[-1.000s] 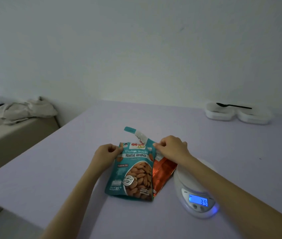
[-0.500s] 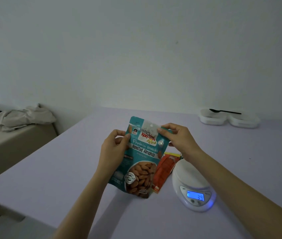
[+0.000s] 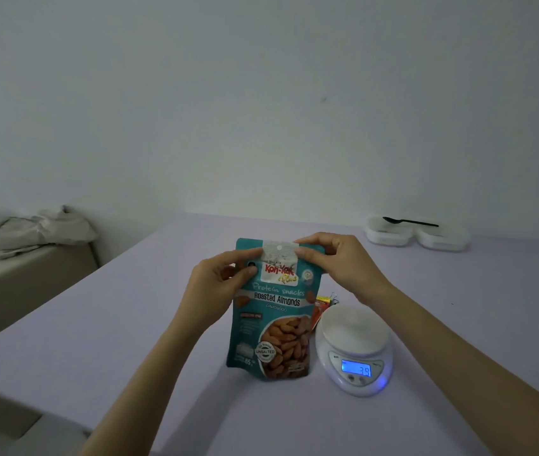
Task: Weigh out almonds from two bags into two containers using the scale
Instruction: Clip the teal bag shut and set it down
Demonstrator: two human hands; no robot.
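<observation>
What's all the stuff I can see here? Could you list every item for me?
Roasted almonds bag: one, teal, upright mid-table, held at its top.
Second bag: one, orange-red, mostly hidden behind the teal bag.
Kitchen scale: one, white, right of the bags, blue display lit.
Containers: two, white, far right of the table.
Spoon: one, black, lying across the containers.
Table: one, pale lilac.
Crumpled cloth: one, grey-white, on a beige surface at left.
Left hand: gripping the bag's top.
Right hand: gripping the bag's top.
</observation>
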